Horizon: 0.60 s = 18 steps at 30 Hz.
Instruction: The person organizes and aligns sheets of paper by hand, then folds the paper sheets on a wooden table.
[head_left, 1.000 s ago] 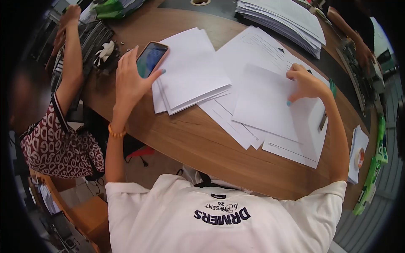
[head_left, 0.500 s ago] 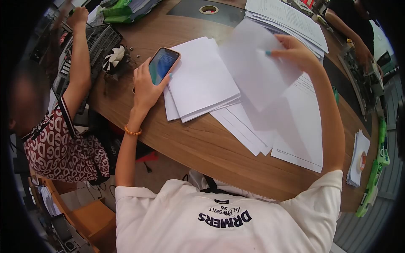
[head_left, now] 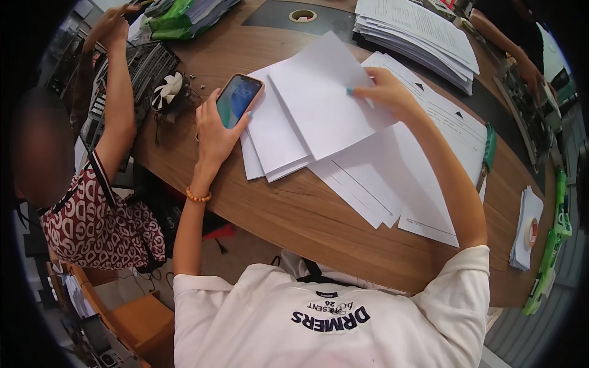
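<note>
My left hand [head_left: 218, 132] is wrapped round a smartphone [head_left: 236, 103] in a pinkish case, its screen lit, at the left edge of a pile of blank white paper [head_left: 279, 138]. Between the thumb and fingers of my right hand [head_left: 389, 95] is the right edge of a sheet of paper [head_left: 328, 101], which lies slanted over that pile. Beneath my right forearm, printed sheets [head_left: 429, 184] are spread on the wooden table [head_left: 294, 214]. A green-handled tool [head_left: 489, 147] rests at their right edge, partly hidden.
A thick stack of printed paper [head_left: 417, 43] stands at the back. A small fan [head_left: 169, 92] sits left of the phone. One person [head_left: 104, 208] is at the left, and another person's arm [head_left: 512, 46] reaches in at the back right. Paper slips [head_left: 524, 233] lie near the right edge.
My right hand has brought the sheet leftward and down over the blank pile, uncovering more of the printed sheets. My left hand still grips the phone, whose screen now shows differently.
</note>
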Each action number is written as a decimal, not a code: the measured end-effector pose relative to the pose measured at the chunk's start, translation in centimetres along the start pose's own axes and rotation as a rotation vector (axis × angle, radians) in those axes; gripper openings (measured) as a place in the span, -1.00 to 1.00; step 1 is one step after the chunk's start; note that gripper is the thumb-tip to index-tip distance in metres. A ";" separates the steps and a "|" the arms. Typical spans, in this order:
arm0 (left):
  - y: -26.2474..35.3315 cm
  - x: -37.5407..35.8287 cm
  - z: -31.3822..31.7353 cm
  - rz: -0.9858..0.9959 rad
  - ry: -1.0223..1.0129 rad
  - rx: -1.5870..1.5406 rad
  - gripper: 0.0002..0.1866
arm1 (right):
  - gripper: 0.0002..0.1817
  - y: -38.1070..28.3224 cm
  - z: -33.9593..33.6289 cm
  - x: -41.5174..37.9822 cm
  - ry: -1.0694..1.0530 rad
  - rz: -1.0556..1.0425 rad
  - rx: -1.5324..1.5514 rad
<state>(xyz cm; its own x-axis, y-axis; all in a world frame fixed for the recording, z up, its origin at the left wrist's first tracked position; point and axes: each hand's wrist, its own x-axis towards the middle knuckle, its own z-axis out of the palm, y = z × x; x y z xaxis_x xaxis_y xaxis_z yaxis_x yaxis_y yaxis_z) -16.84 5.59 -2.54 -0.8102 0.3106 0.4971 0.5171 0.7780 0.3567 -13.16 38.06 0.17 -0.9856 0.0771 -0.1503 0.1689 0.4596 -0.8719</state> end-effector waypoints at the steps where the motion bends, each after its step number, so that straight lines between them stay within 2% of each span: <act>1: 0.1 0.0 0.0 0.004 0.038 -0.011 -0.27 | -0.60 0.0 0.8 0.2 0.000 0.003 0.003; 4: 0.0 -0.2 -0.1 0.008 0.070 -0.045 -0.28 | -0.58 -0.4 3.4 0.9 0.052 0.004 -0.060; 6: 0.0 0.0 -0.2 0.026 0.072 -0.068 -0.27 | -0.55 -1.5 5.1 0.7 -0.026 -0.218 -0.164; 9: -0.1 0.0 -0.3 0.054 0.031 -0.043 -0.29 | -0.56 -3.2 5.8 -0.3 -0.020 -0.151 -0.186; 11: 0.8 -0.1 -1.2 0.214 0.163 0.171 -0.32 | -0.60 -2.5 3.4 -2.0 0.027 -0.183 -0.178; 12: 1.5 -0.2 -1.5 0.220 0.152 0.146 -0.32 | -0.63 -1.9 1.8 -3.1 0.064 -0.228 -0.170; 13: 2.2 -0.3 -1.9 0.266 0.172 0.144 -0.38 | -0.71 -1.3 0.0 -4.9 0.091 -0.262 -0.295; 15: 4.2 -0.3 -2.8 0.319 0.188 0.117 -0.44 | -0.66 1.2 -3.7 -9.3 0.099 -0.317 -0.586; 17: 7.2 -0.6 -3.6 0.491 -0.056 0.022 -0.52 | -0.56 2.2 -6.0 -14.9 0.032 -0.156 -0.716; 18: 8.9 -0.7 -3.9 0.496 -0.063 0.002 -0.52 | -0.46 2.9 -6.8 -18.0 0.034 -0.169 -0.794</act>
<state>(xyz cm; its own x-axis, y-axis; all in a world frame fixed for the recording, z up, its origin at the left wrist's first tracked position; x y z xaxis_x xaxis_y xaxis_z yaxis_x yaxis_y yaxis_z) -10.58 10.16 3.33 -0.4818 0.6761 0.5575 0.8441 0.5290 0.0881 5.04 43.97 3.52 -0.9994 -0.0289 -0.0205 -0.0218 0.9571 -0.2890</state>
